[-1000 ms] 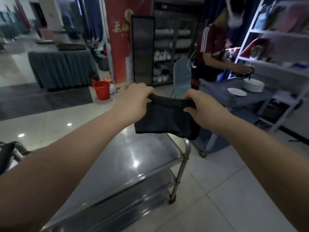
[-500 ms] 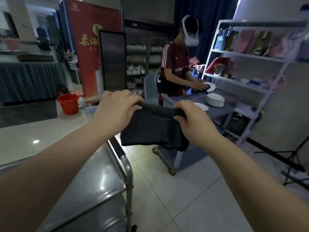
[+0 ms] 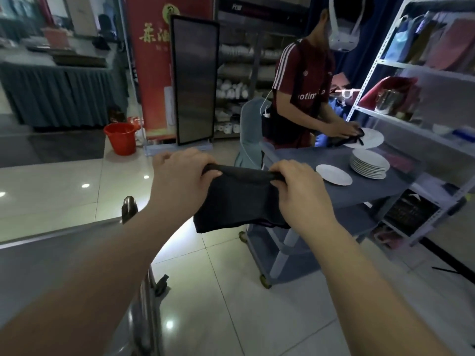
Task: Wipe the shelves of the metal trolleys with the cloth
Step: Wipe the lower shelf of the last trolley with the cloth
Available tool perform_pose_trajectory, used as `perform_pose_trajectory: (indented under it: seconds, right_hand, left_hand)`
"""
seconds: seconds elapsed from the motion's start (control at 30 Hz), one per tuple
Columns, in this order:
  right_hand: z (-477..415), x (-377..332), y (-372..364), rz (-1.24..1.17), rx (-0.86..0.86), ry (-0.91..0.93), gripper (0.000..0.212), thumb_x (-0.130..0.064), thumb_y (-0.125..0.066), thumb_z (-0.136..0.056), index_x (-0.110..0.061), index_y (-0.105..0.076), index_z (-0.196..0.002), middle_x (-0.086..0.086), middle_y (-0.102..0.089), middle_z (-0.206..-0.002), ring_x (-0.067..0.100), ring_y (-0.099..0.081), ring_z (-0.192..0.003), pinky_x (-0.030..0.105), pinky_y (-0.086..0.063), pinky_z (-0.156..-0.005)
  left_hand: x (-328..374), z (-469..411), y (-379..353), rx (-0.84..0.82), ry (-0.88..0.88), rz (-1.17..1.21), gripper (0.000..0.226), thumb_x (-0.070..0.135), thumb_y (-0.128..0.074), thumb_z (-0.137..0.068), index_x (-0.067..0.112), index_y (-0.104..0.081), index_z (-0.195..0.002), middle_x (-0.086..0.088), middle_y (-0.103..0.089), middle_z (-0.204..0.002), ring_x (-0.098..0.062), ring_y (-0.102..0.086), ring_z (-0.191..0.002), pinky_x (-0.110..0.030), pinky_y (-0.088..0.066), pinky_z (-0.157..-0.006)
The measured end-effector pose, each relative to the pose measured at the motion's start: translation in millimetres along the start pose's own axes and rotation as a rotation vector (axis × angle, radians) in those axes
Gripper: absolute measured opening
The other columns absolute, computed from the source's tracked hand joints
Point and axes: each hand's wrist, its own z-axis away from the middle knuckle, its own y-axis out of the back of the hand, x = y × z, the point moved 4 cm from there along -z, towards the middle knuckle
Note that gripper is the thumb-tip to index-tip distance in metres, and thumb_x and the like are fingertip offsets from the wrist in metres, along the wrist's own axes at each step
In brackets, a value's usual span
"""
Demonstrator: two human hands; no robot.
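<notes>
While both hands, left (image 3: 180,176) and right (image 3: 295,186), are pinching the cloth's (image 3: 239,201) top edge mid-air at 12 o'clock, I'd say it's prep, so next it needs lowering onto the trolley (image 3: 64,253) shelf at 8 o'clock.

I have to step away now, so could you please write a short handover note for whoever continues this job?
Left hand and right hand: each grips a top corner of the dark cloth, which hangs stretched between them in the air.
Metal trolley: at lower left, its top shelf under the left forearm; the cloth is not touching it.
Done: cannot tell whether any shelf has been wiped.
Left: lower the cloth and wipe each shelf.
</notes>
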Motion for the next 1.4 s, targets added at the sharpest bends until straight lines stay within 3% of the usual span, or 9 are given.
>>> perform_pose_trajectory:
  seconds: [0.3, 0.47, 0.63, 0.73, 0.83, 1.0, 1.13, 1.27, 1.4]
  right_hand:
    - [-154.0, 76.0, -117.7, -0.026, -0.145, 0.013, 0.013, -0.003, -0.058, -0.090, -0.010, -0.066, -0.095, 0.007, -0.065, -0.092, 0.027, -0.055, -0.089, 0.050, -0.047, -0.078]
    - [-244.1, 101.1, -198.9, -0.069, -0.200, 0.095, 0.014, -0.005, -0.056, -0.092, -0.012, -0.066, -0.101, 0.003, -0.063, -0.099, 0.020, -0.046, -0.095, 0.035, -0.040, -0.081]
    - [-341.4, 113.4, -311.5, -0.197, -0.336, 0.178, 0.016, -0.009, -0.054, -0.095, -0.018, -0.064, -0.103, -0.003, -0.057, -0.101, 0.017, -0.045, -0.101, 0.034, -0.040, -0.086]
    - [-402.6, 101.4, -385.5, -0.317, -0.381, 0.305, 0.017, -0.002, -0.061, -0.087, -0.015, -0.065, -0.096, -0.005, -0.057, -0.092, 0.022, -0.050, -0.095, 0.033, -0.038, -0.079]
    - [-457.2, 71.6, -451.8, -0.391, -0.439, 0.421, 0.018, -0.005, -0.058, -0.080, -0.015, -0.067, -0.092, -0.001, -0.064, -0.090, 0.025, -0.051, -0.088, 0.029, -0.032, -0.074]
    - [-534.8, -15.9, -538.9, -0.500, -0.543, 0.587, 0.022, 0.002, -0.060, -0.082, -0.016, -0.067, -0.092, -0.004, -0.061, -0.090, 0.015, -0.044, -0.087, 0.025, -0.029, -0.073]
    - [-577.1, -106.3, -597.8, -0.497, -0.642, 0.709, 0.020, -0.003, -0.053, -0.088, -0.016, -0.069, -0.090, 0.001, -0.063, -0.088, 0.021, -0.050, -0.088, 0.039, -0.046, -0.073]
    - [-606.2, -197.5, -652.8, -0.531, -0.698, 0.833, 0.020, -0.006, -0.052, -0.091, -0.013, -0.070, -0.098, 0.005, -0.065, -0.096, 0.026, -0.050, -0.097, 0.042, -0.046, -0.081]
    - [-638.7, -284.0, -701.4, -0.590, -0.761, 0.943, 0.020, -0.006, -0.054, -0.090, -0.018, -0.066, -0.099, -0.002, -0.062, -0.095, 0.021, -0.046, -0.096, 0.039, -0.044, -0.075]
  left_hand:
    - [-81.4, -113.3, -137.8, 0.047, 0.010, -0.017, 0.007, 0.029, -0.070, -0.088, 0.023, -0.072, -0.091, 0.004, -0.070, -0.090, -0.025, -0.065, -0.084, -0.043, -0.030, -0.091]
    - [-138.0, -167.8, -192.9, 0.026, 0.077, -0.073, 0.004, 0.028, -0.070, -0.089, 0.024, -0.071, -0.090, 0.005, -0.068, -0.088, -0.023, -0.064, -0.081, -0.038, -0.024, -0.088]
    - [-220.4, -210.9, -248.8, 0.002, 0.247, -0.162, 0.003, 0.031, -0.070, -0.088, 0.028, -0.071, -0.089, 0.010, -0.067, -0.087, -0.018, -0.063, -0.080, -0.037, -0.024, -0.088]
    - [-278.2, -230.9, -271.3, -0.006, 0.400, -0.172, 0.009, 0.033, -0.063, -0.089, 0.028, -0.071, -0.089, 0.010, -0.067, -0.087, -0.019, -0.063, -0.082, -0.040, -0.036, -0.086]
    - [-335.8, -244.8, -277.4, 0.000, 0.566, -0.144, 0.018, 0.033, -0.056, -0.085, 0.023, -0.071, -0.088, 0.008, -0.066, -0.085, -0.022, -0.063, -0.079, -0.045, -0.049, -0.074]
    - [-429.5, -254.1, -269.8, 0.061, 0.810, -0.242, 0.019, 0.036, -0.054, -0.086, 0.024, -0.068, -0.088, 0.008, -0.065, -0.083, -0.022, -0.062, -0.078, -0.044, -0.050, -0.072]
    - [-512.6, -251.4, -242.8, 0.095, 0.937, -0.315, 0.035, 0.046, -0.041, -0.086, 0.026, -0.070, -0.089, 0.009, -0.068, -0.085, -0.021, -0.064, -0.082, -0.042, -0.051, -0.073]
    - [-591.7, -246.4, -207.3, 0.167, 1.054, -0.350, 0.025, 0.041, -0.050, -0.085, 0.028, -0.072, -0.089, 0.010, -0.069, -0.086, -0.018, -0.064, -0.085, -0.039, -0.050, -0.077]
    - [-663.4, -243.6, -175.6, 0.240, 1.187, -0.368, 0.018, 0.036, -0.055, -0.086, 0.031, -0.072, -0.091, 0.013, -0.068, -0.086, -0.014, -0.063, -0.085, -0.037, -0.048, -0.080]
